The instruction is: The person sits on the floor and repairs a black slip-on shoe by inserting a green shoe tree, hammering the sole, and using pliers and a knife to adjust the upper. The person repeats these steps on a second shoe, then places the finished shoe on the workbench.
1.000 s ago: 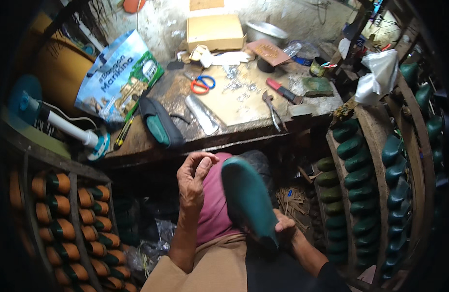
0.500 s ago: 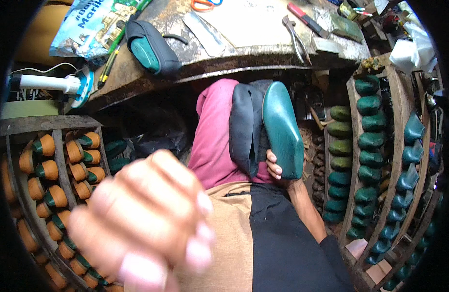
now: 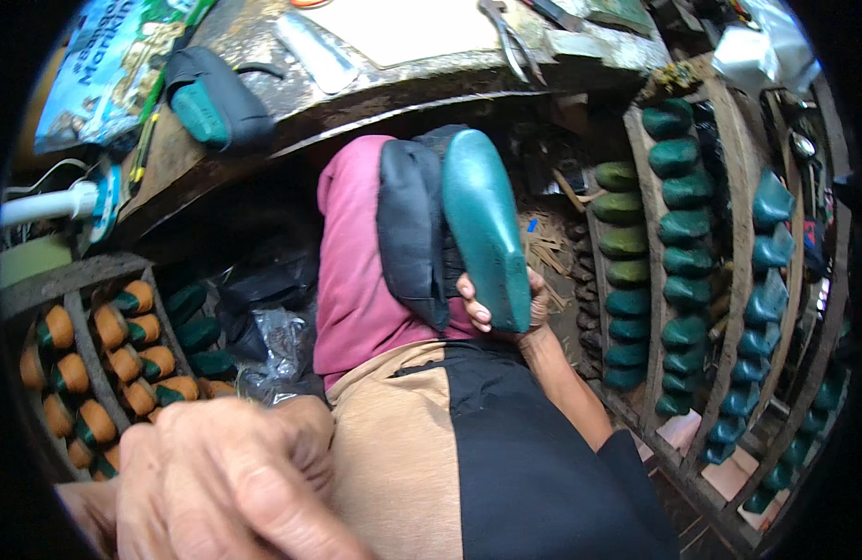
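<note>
In my right hand (image 3: pixel 476 303) is a green shoe last (image 3: pixel 482 201), gripped at its narrow heel end, its toe pointing away from me. The fingers wrap round its left side over my lap. Left of the last, a black shoe upper (image 3: pixel 410 229) lies along my thighs, against the pink trousers (image 3: pixel 347 224). My left hand (image 3: pixel 235 467) is large and close at the lower left, away from the last, its back upward and fingers bent. Its fingertips are out of sight, so anything in them is hidden.
A worn bench (image 3: pixel 431 75) ahead bears a black upper on a green last (image 3: pixel 211 103), pincers (image 3: pixel 510 42) and a printed bag (image 3: pixel 90 79). Racks of green lasts (image 3: pixel 687 224) stand at right, orange-and-green ones (image 3: pixel 95 420) at left. A white lamp (image 3: pixel 62 205) sits by the bench's left end.
My left hand has moved down and turned, with its fingertips now lower and hidden. The right hand keeps hold of the last. The whole view has shifted, so the bench sits higher and further left.
</note>
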`<act>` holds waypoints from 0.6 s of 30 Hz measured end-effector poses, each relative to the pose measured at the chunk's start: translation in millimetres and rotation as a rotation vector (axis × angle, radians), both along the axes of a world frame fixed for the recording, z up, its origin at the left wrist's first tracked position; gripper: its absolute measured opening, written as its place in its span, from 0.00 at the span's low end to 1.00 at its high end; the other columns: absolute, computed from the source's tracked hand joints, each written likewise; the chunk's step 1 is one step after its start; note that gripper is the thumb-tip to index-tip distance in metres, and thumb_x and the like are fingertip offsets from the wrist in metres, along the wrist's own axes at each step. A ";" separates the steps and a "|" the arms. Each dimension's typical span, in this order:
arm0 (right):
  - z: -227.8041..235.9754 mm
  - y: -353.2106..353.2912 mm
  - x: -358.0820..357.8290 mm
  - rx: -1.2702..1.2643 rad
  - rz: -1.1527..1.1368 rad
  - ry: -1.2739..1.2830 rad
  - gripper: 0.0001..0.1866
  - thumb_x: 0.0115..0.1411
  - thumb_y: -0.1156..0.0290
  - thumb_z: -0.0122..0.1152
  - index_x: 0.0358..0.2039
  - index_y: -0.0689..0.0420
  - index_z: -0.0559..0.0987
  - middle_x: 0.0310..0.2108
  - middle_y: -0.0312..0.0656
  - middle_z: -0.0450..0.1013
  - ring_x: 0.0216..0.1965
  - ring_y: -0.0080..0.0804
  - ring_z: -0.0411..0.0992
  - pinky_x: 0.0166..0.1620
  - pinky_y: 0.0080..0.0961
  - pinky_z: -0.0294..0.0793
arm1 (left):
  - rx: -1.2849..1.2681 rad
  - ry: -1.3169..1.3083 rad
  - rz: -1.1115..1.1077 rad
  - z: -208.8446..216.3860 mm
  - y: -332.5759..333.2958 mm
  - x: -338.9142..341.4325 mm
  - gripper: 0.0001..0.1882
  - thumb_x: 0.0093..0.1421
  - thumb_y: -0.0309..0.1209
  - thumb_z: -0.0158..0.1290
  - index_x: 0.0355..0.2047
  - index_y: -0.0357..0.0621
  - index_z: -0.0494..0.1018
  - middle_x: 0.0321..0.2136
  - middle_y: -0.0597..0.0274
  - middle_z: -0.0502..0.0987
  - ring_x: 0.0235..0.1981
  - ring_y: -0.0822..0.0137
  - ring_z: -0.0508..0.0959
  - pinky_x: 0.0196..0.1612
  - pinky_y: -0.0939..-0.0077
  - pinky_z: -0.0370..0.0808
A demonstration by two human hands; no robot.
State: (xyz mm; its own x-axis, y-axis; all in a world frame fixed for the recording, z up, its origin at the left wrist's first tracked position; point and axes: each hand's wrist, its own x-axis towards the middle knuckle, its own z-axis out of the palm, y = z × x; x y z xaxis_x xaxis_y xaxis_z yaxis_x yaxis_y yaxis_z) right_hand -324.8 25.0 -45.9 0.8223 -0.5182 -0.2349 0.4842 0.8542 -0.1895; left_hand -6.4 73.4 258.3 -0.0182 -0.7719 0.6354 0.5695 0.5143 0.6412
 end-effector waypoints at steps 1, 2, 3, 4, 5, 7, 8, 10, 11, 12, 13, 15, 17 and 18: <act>-1.3 -0.9 -0.8 0.015 -0.001 0.016 0.54 0.67 0.34 0.70 0.76 0.66 0.63 0.52 0.60 0.73 0.37 0.41 0.79 0.32 0.35 0.86 | -0.004 0.031 0.003 -3.0 0.0 -4.7 0.19 0.75 0.36 0.64 0.60 0.43 0.76 0.39 0.68 0.89 0.35 0.67 0.88 0.46 0.64 0.89; -2.2 -1.3 -1.0 0.004 -0.005 0.016 0.54 0.67 0.34 0.70 0.76 0.65 0.63 0.53 0.61 0.73 0.37 0.41 0.79 0.33 0.36 0.86 | -0.009 0.051 0.005 -6.1 -0.8 -8.4 0.19 0.75 0.36 0.64 0.60 0.43 0.76 0.38 0.68 0.89 0.35 0.67 0.88 0.47 0.65 0.89; -2.9 -2.0 -1.0 0.029 -0.011 0.024 0.53 0.68 0.35 0.69 0.76 0.65 0.64 0.52 0.62 0.73 0.36 0.41 0.79 0.33 0.36 0.86 | -0.014 0.067 0.010 -7.6 -0.8 -10.6 0.18 0.75 0.36 0.64 0.60 0.44 0.76 0.38 0.68 0.89 0.35 0.67 0.88 0.47 0.66 0.88; -3.4 -2.5 -0.4 0.038 -0.015 0.000 0.53 0.68 0.35 0.69 0.76 0.65 0.64 0.52 0.62 0.73 0.36 0.41 0.79 0.33 0.36 0.86 | -0.017 0.079 0.016 -8.7 -0.8 -12.4 0.18 0.76 0.36 0.63 0.60 0.44 0.75 0.37 0.68 0.89 0.34 0.67 0.88 0.47 0.66 0.88; -3.6 -2.8 0.4 0.055 -0.022 -0.021 0.53 0.68 0.35 0.70 0.76 0.65 0.64 0.52 0.62 0.73 0.36 0.42 0.80 0.33 0.36 0.87 | -0.021 0.086 0.022 -9.9 -1.1 -12.7 0.18 0.76 0.36 0.63 0.61 0.44 0.75 0.37 0.68 0.89 0.34 0.67 0.88 0.48 0.67 0.88; -3.6 -3.5 2.5 0.078 -0.032 -0.038 0.53 0.68 0.35 0.70 0.76 0.65 0.64 0.52 0.62 0.73 0.36 0.41 0.79 0.33 0.35 0.87 | -0.024 0.097 0.040 -11.4 -1.3 -13.0 0.18 0.76 0.36 0.62 0.61 0.44 0.75 0.36 0.68 0.88 0.34 0.67 0.88 0.49 0.69 0.87; -3.4 -3.6 3.5 0.054 -0.021 -0.031 0.53 0.68 0.35 0.70 0.76 0.64 0.64 0.52 0.62 0.73 0.36 0.41 0.79 0.33 0.35 0.87 | -0.024 0.100 0.058 -11.3 -1.0 -12.0 0.18 0.76 0.36 0.62 0.61 0.44 0.75 0.36 0.68 0.88 0.33 0.67 0.88 0.49 0.70 0.87; -2.1 -3.2 4.1 0.042 -0.028 -0.032 0.53 0.68 0.35 0.69 0.76 0.65 0.64 0.51 0.62 0.73 0.36 0.41 0.79 0.33 0.34 0.87 | -0.022 0.113 0.098 -9.4 2.0 -13.0 0.18 0.77 0.36 0.61 0.61 0.44 0.75 0.35 0.68 0.88 0.33 0.67 0.87 0.50 0.72 0.86; -1.7 -2.8 4.1 0.050 -0.017 -0.036 0.53 0.68 0.35 0.69 0.76 0.66 0.64 0.52 0.62 0.73 0.36 0.41 0.79 0.33 0.34 0.87 | -0.020 0.127 0.116 -8.2 3.7 -13.9 0.18 0.77 0.36 0.61 0.62 0.45 0.75 0.34 0.68 0.88 0.33 0.67 0.87 0.50 0.72 0.86; -1.0 -2.3 3.5 0.045 -0.016 -0.041 0.53 0.68 0.35 0.69 0.76 0.66 0.64 0.52 0.62 0.73 0.36 0.40 0.79 0.33 0.34 0.87 | -0.018 0.138 0.137 -8.1 5.2 -14.8 0.18 0.77 0.36 0.61 0.62 0.45 0.75 0.34 0.68 0.88 0.32 0.67 0.87 0.51 0.73 0.86; -0.7 -1.8 3.3 0.039 -0.019 -0.045 0.53 0.68 0.35 0.69 0.75 0.67 0.64 0.52 0.62 0.73 0.36 0.40 0.79 0.33 0.33 0.87 | -0.021 0.151 0.151 -7.2 6.8 -16.1 0.18 0.77 0.36 0.61 0.62 0.45 0.75 0.34 0.68 0.88 0.32 0.68 0.87 0.51 0.74 0.85; -0.1 -0.8 2.1 0.019 -0.017 -0.026 0.55 0.67 0.35 0.70 0.75 0.67 0.64 0.52 0.61 0.72 0.36 0.40 0.79 0.33 0.33 0.87 | -0.030 0.170 0.181 -7.8 8.9 -18.3 0.18 0.78 0.36 0.60 0.62 0.45 0.75 0.33 0.68 0.87 0.31 0.68 0.87 0.52 0.76 0.85; -0.6 0.3 1.0 -0.035 -0.013 -0.009 0.56 0.67 0.33 0.70 0.75 0.68 0.63 0.52 0.62 0.72 0.37 0.40 0.79 0.33 0.32 0.86 | -0.038 0.192 0.197 -9.4 10.3 -21.3 0.18 0.78 0.37 0.59 0.62 0.45 0.74 0.32 0.68 0.87 0.31 0.68 0.87 0.53 0.78 0.84; -0.7 0.9 0.1 -0.014 -0.014 -0.006 0.56 0.67 0.33 0.70 0.75 0.68 0.63 0.52 0.62 0.72 0.37 0.40 0.79 0.33 0.33 0.86 | -0.038 0.199 0.209 -10.5 10.5 -22.5 0.17 0.78 0.37 0.59 0.63 0.45 0.74 0.32 0.68 0.87 0.31 0.68 0.87 0.53 0.78 0.84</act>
State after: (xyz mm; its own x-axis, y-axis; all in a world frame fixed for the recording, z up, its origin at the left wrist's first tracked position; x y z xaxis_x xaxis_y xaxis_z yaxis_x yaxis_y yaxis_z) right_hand -324.6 25.9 -46.6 0.8164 -0.5328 -0.2229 0.4970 0.8447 -0.1989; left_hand -28.8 83.9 247.8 0.2672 -0.7216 0.6387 0.5612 0.6553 0.5056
